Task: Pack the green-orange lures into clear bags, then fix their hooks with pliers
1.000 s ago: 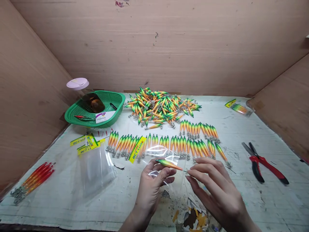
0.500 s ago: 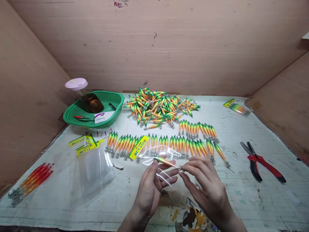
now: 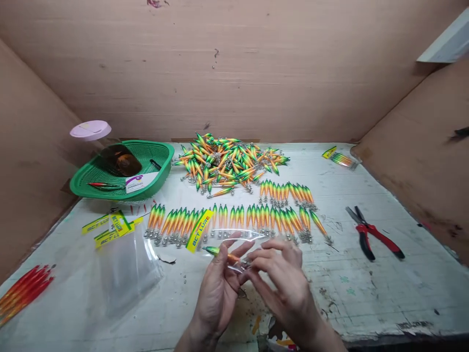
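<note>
My left hand pinches a clear plastic bag with a yellow label near the table's front middle. A green-and-orange fishing lure lies partly inside that bag, its green tip pointing left. The fingers of my right hand are closed on the lure's hook end, close against my left hand. Just beyond my hands lie two rows of like lures, and behind them a loose heap of lures.
A green basket stands at the back left with a pink-lidded jar. Empty labelled bags lie to the left, red lures at the far left edge. Red pliers rest on the right, a packed bag at the back right.
My right hand has pushed the lure leftward further into the bag, and both hands have drawn together. The camera has turned slightly right.
</note>
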Tool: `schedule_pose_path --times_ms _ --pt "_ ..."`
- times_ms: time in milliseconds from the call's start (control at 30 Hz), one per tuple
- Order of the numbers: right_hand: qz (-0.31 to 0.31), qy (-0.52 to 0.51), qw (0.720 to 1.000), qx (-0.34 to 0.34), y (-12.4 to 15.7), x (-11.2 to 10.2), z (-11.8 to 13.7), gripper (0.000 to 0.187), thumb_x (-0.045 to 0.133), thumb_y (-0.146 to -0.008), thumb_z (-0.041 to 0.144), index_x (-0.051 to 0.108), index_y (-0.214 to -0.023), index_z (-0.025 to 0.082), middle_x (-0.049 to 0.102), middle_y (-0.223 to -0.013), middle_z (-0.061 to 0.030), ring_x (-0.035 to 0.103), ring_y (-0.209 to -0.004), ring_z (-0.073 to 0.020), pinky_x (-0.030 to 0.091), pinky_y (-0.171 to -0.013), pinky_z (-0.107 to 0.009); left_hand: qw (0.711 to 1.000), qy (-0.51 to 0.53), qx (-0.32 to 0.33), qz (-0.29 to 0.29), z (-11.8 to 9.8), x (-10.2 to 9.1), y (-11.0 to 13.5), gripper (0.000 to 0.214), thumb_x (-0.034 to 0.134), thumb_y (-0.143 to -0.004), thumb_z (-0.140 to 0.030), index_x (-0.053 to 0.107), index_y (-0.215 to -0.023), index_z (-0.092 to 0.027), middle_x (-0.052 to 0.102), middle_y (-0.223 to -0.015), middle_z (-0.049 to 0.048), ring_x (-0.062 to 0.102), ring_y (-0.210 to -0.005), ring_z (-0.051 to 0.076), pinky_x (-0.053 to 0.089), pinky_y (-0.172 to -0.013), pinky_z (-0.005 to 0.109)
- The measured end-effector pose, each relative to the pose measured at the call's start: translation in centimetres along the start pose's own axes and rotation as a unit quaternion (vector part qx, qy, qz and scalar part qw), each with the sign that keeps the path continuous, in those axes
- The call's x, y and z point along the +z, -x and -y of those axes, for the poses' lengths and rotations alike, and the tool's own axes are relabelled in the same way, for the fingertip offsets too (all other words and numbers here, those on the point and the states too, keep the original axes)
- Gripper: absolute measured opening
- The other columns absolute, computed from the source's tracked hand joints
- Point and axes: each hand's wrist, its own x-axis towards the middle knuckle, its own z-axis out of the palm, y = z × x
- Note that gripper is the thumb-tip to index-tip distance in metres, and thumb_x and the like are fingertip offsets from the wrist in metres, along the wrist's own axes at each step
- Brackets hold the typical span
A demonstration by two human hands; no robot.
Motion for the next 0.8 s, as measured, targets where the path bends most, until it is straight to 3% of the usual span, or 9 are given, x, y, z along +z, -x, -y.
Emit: schedule_pose_path --times_ms 100,167,200,267,367,433,600,700,800 --pt "0.047 -0.032 0.998 0.017 1.3 -1.9 -1.3 0.012 0.063 -0.089 0.023 0.064 -0.101 0.021 0.072 -0.1 -0.0064 0.062 -0.098 -0.0227 0.05 -0.085 -0.038 0.998 0.03 -0.02 -0.046 -0.3 0.0 -0.3 0.031 0.049 -0.098 -0.024 0.065 -0.121 -0.011 0.073 -0.114 0.018 0.072 -0.102 0.026 0.061 -0.083 0.036" --pt "0.027 0.018 0.993 0.116 3.0 -3.6 -4.1 0.017 0.06 -0.092 0.033 0.065 -0.104 0.022 0.07 -0.102 -0.0076 0.063 -0.096 -0.0219 0.054 -0.079 -0.036 0.996 0.042 -0.025 -0.07 -0.5 0.1 -0.6 0.032 0.046 -0.097 -0.019 0.064 -0.123 -0.01 0.072 -0.118 0.0179 0.07 -0.107 0.028 0.061 -0.086 0.038" --pt "-0.005 0.09 0.978 0.189 4.0 -4.5 -5.9 0.019 0.056 -0.093 0.038 0.066 -0.102 0.024 0.069 -0.098 -0.0067 0.064 -0.092 -0.0206 0.054 -0.075 -0.034 0.996 0.042 -0.027 -0.077 -0.7 0.1 -0.7 0.033 0.046 -0.097 -0.017 0.063 -0.125 -0.01 0.071 -0.118 0.0178 0.07 -0.107 0.028 0.062 -0.085 0.039" --pt "-0.05 0.174 0.949 0.258 6.0 -5.9 -9.9 0.029 0.052 -0.094 0.044 0.067 -0.097 0.019 0.067 -0.089 -0.0095 0.063 -0.081 -0.0217 0.053 -0.066 -0.035 0.995 0.036 -0.033 -0.086 -0.8 0.3 -0.8 0.035 0.047 -0.097 -0.019 0.06 -0.129 -0.011 0.072 -0.117 0.0176 0.071 -0.104 0.029 0.063 -0.081 0.039" --pt "-0.08 0.225 0.927 0.29 8.4 -6.5 -14.9 0.044 0.052 -0.09 0.058 0.066 -0.09 0.016 0.062 -0.077 -0.0054 0.058 -0.065 -0.0171 0.05 -0.059 -0.033 0.995 0.027 -0.037 -0.09 -0.8 0.7 -0.9 0.038 0.044 -0.099 -0.02 0.055 -0.134 -0.013 0.073 -0.115 0.0164 0.073 -0.098 0.027 0.064 -0.076 0.036" --pt "-0.085 0.233 0.923 0.295 9.2 -6.2 -16.7 0.046 0.053 -0.09 0.06 0.065 -0.092 0.015 0.061 -0.075 -0.0011 0.057 -0.061 -0.0126 0.05 -0.06 -0.03 0.995 0.026 -0.047 -0.087 -0.7 1.0 -0.8 0.038 0.043 -0.099 -0.018 0.054 -0.135 -0.012 0.073 -0.115 0.0156 0.074 -0.095 0.025 0.065 -0.073 0.033" --pt "-0.1 0.214 0.923 0.303 9.2 -6.4 -16.4 0.051 0.052 -0.087 0.062 0.069 -0.084 0.015 0.065 -0.074 -0.0069 0.06 -0.058 -0.017 0.053 -0.059 -0.034 0.991 0.061 -0.077 -0.094 -0.5 1.4 -0.6 0.031 0.044 -0.1 -0.02 0.06 -0.124 -0.009 0.075 -0.11 0.0146 0.074 -0.095 0.024 0.064 -0.073 0.031" --pt "-0.098 0.193 0.924 0.315 8.7 -8.4 -14.2 0.047 0.058 -0.083 0.061 0.072 -0.084 0.016 0.069 -0.073 -0.0081 0.062 -0.054 -0.0191 0.054 -0.052 -0.033 0.991 0.073 -0.056 -0.095 -0.6 1.3 -0.8 0.026 0.047 -0.098 -0.02 0.066 -0.113 -0.009 0.075 -0.11 0.0139 0.074 -0.097 0.023 0.063 -0.077 0.031" --pt "-0.032 0.115 0.948 0.295 7.7 -10.4 -10.6 0.032 0.066 -0.083 0.049 0.074 -0.099 0.023 0.075 -0.088 -0.0059 0.071 -0.068 -0.0208 0.056 -0.052 -0.026 0.993 0.074 -0.019 -0.095 -0.6 1.1 -1.1 0.024 0.051 -0.097 -0.022 0.069 -0.108 -0.011 0.075 -0.111 0.0134 0.073 -0.099 0.023 0.062 -0.08 0.03"
